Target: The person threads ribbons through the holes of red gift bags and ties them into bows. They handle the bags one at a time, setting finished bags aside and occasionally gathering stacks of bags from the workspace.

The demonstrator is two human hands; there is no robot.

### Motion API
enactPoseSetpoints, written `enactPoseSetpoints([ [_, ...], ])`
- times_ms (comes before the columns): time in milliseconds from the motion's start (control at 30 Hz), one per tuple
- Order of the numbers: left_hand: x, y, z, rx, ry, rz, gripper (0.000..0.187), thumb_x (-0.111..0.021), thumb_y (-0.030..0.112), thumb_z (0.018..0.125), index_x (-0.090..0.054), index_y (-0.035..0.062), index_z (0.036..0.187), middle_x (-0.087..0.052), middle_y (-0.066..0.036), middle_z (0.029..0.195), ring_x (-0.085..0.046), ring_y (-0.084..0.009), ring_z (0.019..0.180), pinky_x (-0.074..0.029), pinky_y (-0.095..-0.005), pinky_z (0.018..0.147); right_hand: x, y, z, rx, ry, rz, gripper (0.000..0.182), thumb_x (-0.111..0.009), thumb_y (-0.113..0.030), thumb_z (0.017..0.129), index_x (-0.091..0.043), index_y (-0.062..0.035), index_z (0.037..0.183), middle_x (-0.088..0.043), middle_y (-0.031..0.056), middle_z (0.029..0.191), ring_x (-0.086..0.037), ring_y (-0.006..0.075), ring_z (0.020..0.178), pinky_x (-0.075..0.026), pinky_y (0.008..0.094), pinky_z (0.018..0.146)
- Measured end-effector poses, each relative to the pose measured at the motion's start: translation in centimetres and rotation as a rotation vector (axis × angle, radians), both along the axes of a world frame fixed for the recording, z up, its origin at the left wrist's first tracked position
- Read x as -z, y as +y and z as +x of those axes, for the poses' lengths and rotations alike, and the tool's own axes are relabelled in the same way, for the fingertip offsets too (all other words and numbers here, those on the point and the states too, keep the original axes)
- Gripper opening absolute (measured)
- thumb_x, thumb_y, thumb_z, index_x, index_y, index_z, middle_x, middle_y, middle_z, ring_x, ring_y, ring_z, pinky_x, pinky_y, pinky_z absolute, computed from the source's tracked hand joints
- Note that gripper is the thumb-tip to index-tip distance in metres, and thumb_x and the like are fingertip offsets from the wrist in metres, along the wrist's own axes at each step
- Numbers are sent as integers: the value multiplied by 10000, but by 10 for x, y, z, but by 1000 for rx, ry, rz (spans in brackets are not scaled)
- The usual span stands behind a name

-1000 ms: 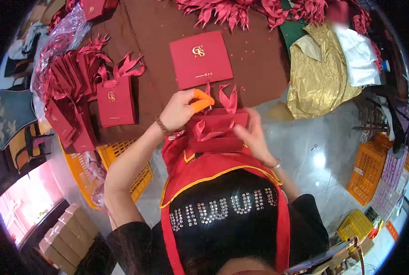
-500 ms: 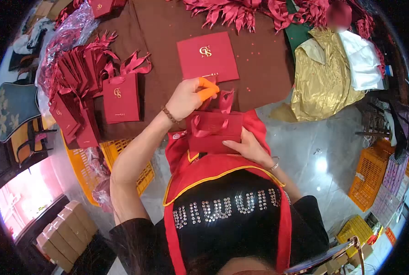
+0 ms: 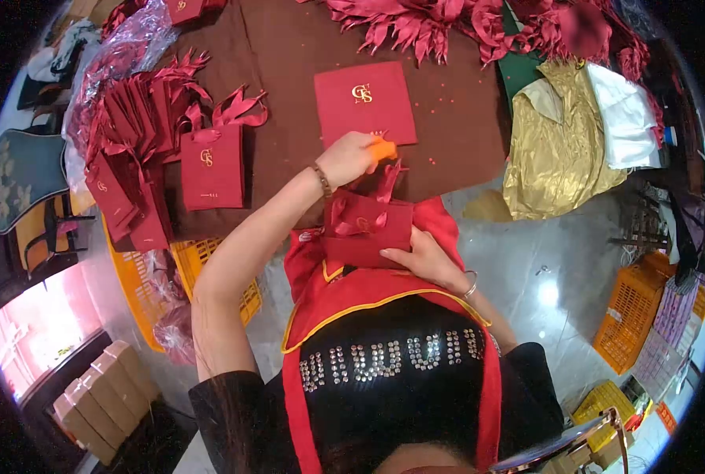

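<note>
A small dark-red gift bag (image 3: 368, 245) with ribbon handles lies in my lap, against the red apron (image 3: 352, 296). My right hand (image 3: 427, 259) grips its right side, thumb on the front. Just above the bag, my left hand (image 3: 351, 160) is closed in a pinch, with orange covers (image 3: 382, 149) on its fingers. Red ribbon (image 3: 387, 183) rises from the bag to these fingertips; the exact pinch point is partly hidden. Beyond my left hand, a larger red bag (image 3: 366, 103) with gold lettering lies flat on the brown-covered table (image 3: 281, 87).
Left on the table are another red bag (image 3: 213, 168) and a fanned stack of bags (image 3: 135, 118). Red ribbons (image 3: 416, 24) pile along the far side. Gold wrapping (image 3: 554, 146) hangs at the right edge. Orange crates (image 3: 633, 316) stand on the floor.
My left hand has shifted right and slightly up, its orange-covered fingers now above the ribbon. The bag has tilted slightly, while my right hand keeps its hold. The camera view has shifted slightly.
</note>
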State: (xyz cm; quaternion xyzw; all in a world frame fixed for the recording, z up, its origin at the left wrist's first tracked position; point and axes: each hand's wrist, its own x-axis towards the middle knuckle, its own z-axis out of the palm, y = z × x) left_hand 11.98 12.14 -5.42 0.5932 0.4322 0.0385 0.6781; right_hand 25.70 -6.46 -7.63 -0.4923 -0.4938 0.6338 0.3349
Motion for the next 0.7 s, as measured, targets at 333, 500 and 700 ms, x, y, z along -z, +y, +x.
enactPoseSetpoints([
  [333,-3,17,11,218,118,429,262,-682,266,713,-664,15,786,-648,-89,722,-596,-149,685,-462,-293,639,0,6,3,-20,103,-48,495,-603,-60,824,-393,-3,1269,-565,117,1174,-533,188,1076,-411,340,938],
  [500,-24,53,7,69,137,454,173,-674,170,689,-650,4,734,-624,-45,669,-554,-114,639,-449,-273,600,6,5,0,15,299,-99,507,-603,-44,823,-381,7,1276,-529,96,1213,-486,169,1109,-377,323,968],
  [700,-9,41,3,-18,1,252,238,-640,197,795,-631,53,984,-610,0,765,-515,-71,594,-410,-216,547,8,2,1,69,344,-168,533,-604,-28,817,-362,8,1290,-491,77,1245,-450,163,1139,-349,319,991],
])
